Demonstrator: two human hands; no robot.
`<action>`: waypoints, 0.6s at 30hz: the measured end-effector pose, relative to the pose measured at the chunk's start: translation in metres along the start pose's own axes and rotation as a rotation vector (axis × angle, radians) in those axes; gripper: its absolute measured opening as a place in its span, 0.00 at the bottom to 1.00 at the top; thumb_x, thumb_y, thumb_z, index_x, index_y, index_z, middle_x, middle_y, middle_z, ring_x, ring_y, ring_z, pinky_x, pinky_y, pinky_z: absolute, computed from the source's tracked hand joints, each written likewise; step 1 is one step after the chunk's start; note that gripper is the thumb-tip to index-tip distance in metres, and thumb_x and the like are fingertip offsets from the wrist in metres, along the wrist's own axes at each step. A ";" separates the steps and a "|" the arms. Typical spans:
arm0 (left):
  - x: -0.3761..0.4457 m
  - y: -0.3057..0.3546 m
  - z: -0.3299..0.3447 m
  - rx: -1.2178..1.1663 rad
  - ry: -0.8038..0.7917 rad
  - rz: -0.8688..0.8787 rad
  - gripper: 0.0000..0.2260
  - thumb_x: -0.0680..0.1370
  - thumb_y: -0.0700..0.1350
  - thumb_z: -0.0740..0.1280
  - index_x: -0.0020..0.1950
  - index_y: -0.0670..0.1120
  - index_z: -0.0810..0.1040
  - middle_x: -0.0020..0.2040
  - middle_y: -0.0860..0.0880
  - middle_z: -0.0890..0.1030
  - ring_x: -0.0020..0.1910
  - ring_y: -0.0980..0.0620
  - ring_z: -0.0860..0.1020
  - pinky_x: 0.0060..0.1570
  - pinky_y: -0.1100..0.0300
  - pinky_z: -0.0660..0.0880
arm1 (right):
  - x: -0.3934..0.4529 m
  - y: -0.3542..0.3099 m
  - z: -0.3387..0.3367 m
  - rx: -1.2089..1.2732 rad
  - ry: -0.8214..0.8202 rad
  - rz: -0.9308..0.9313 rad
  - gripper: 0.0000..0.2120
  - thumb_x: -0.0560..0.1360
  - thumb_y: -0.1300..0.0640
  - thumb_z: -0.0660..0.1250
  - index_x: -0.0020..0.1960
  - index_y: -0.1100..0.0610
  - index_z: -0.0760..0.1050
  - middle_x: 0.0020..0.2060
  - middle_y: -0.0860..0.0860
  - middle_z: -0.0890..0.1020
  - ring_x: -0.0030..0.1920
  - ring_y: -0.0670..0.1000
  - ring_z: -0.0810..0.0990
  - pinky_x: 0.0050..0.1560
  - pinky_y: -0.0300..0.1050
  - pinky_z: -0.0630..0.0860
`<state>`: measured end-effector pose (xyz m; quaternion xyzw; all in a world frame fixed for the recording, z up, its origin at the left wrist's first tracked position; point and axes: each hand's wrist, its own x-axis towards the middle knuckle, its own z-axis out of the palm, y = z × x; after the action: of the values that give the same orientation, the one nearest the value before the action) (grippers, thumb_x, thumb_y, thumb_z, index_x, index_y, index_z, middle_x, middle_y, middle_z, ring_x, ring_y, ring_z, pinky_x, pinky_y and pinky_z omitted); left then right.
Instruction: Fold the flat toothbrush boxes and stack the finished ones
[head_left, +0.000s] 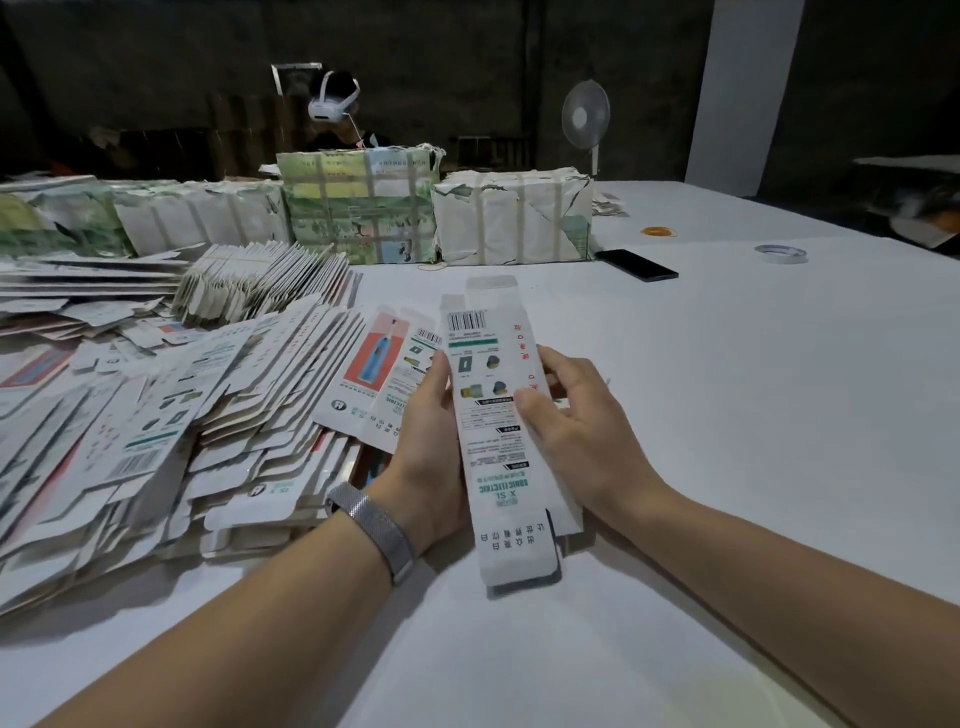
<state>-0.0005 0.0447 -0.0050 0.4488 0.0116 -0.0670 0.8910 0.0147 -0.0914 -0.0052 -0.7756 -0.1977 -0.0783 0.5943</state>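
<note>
Toothbrush box (488, 410) gripped by left hand (426, 441), right hand (566, 415)

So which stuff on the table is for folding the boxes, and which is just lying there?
For the job:
- toothbrush box, held by the left hand and right hand
- pile of flat boxes
- wrapped bundles

Just lying about:
- phone
- tape roll
- rubber bands
- fan

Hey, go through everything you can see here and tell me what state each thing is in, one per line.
Held box: partly opened, end flaps unfolded.
Left hand: grips the box.
Right hand: grips the box.
Box pile: flat, unfolded.
Wrapped bundles: taped shut.
Phone: screen dark.
Fan: cannot tell if running.
</note>
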 end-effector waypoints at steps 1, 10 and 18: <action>0.001 0.000 -0.001 0.005 -0.027 -0.022 0.32 0.83 0.66 0.49 0.58 0.46 0.86 0.61 0.39 0.83 0.58 0.39 0.83 0.51 0.46 0.83 | -0.001 0.000 -0.001 0.026 0.026 0.010 0.11 0.80 0.53 0.65 0.60 0.42 0.75 0.54 0.44 0.74 0.53 0.43 0.79 0.56 0.45 0.80; -0.004 0.002 0.000 0.231 -0.126 0.037 0.25 0.77 0.63 0.56 0.45 0.52 0.89 0.43 0.48 0.87 0.41 0.50 0.85 0.41 0.57 0.82 | -0.015 -0.005 -0.013 0.296 -0.087 0.060 0.11 0.78 0.48 0.65 0.59 0.46 0.78 0.50 0.49 0.86 0.49 0.54 0.86 0.46 0.53 0.84; -0.009 -0.002 0.005 0.234 -0.221 0.046 0.25 0.83 0.59 0.51 0.48 0.55 0.88 0.44 0.49 0.87 0.42 0.51 0.86 0.41 0.59 0.82 | -0.015 -0.004 -0.020 0.508 -0.111 0.132 0.14 0.82 0.53 0.61 0.61 0.60 0.78 0.36 0.49 0.85 0.28 0.44 0.82 0.24 0.31 0.72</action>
<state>-0.0099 0.0406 -0.0028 0.5396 -0.1047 -0.0963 0.8298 0.0017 -0.1131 -0.0014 -0.6160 -0.1921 0.0554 0.7619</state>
